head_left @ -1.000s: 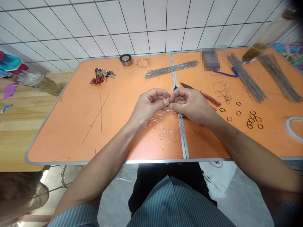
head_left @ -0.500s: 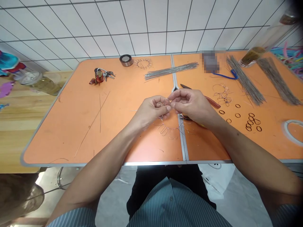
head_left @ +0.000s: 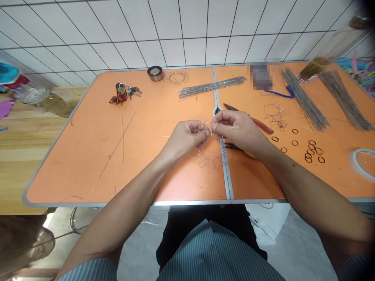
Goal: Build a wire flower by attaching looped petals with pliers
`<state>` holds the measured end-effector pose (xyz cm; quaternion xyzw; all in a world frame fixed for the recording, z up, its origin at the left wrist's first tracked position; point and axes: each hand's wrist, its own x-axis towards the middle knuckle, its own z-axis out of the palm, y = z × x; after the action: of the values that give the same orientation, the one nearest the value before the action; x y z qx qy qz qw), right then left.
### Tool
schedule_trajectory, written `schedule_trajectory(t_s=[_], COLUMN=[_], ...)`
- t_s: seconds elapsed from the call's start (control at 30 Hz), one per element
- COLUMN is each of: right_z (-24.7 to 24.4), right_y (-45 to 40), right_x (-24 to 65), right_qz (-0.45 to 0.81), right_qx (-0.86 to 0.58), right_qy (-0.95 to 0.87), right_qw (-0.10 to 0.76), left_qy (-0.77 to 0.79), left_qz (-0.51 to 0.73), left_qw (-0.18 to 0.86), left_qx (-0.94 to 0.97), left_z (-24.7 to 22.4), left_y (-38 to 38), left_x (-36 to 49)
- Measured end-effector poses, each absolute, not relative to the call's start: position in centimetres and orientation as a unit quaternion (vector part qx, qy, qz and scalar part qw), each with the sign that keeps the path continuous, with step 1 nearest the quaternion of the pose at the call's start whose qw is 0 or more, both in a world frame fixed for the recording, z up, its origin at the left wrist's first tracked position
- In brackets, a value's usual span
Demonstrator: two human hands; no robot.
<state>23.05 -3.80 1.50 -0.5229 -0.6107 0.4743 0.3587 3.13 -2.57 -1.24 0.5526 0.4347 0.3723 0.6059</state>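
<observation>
Between my hands is a wire ring [head_left: 208,158] of thin wire, with several narrow loops sticking out around its lower side. My left hand [head_left: 190,136] pinches the ring's upper left part between thumb and fingers. Close beside it, my right hand [head_left: 231,127] pinches the wire at the upper right. The fingertips hide the stretch of wire between them. Partly under my right hand lie pliers with dark jaws [head_left: 231,146] and a yellow handle. Another pair of pliers, with red handles [head_left: 263,125], rests just behind that hand.
Bundles of straight wire [head_left: 212,86] lie at the back and right of the orange table [head_left: 73,156]. Keys [head_left: 124,93], a tape roll [head_left: 155,73], tangled wire [head_left: 275,116], small dark rings [head_left: 312,150] and a white ring [head_left: 363,164] also lie there. A clear jar [head_left: 316,68] stands back right.
The wire ring has turned slightly in my fingers, so its lower loops sit differently. Both hands keep their pinch in nearly the same place; the view has shifted a little.
</observation>
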Motion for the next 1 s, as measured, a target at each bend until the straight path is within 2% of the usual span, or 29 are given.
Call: schedule_trajectory(t_s=[1.0], right_z=[1.86], right_y=[-3.86], right_x=[23.51], right_qz=[0.453], right_qx=[-0.526], right_qy=[-0.626], right_qw=[0.355], left_qy=[0.436], left_qz=[0.364], left_qw=[0.632], left_qx=[0.527], left_z=[-0.55], left_y=[-2.64], left_x=[2.92])
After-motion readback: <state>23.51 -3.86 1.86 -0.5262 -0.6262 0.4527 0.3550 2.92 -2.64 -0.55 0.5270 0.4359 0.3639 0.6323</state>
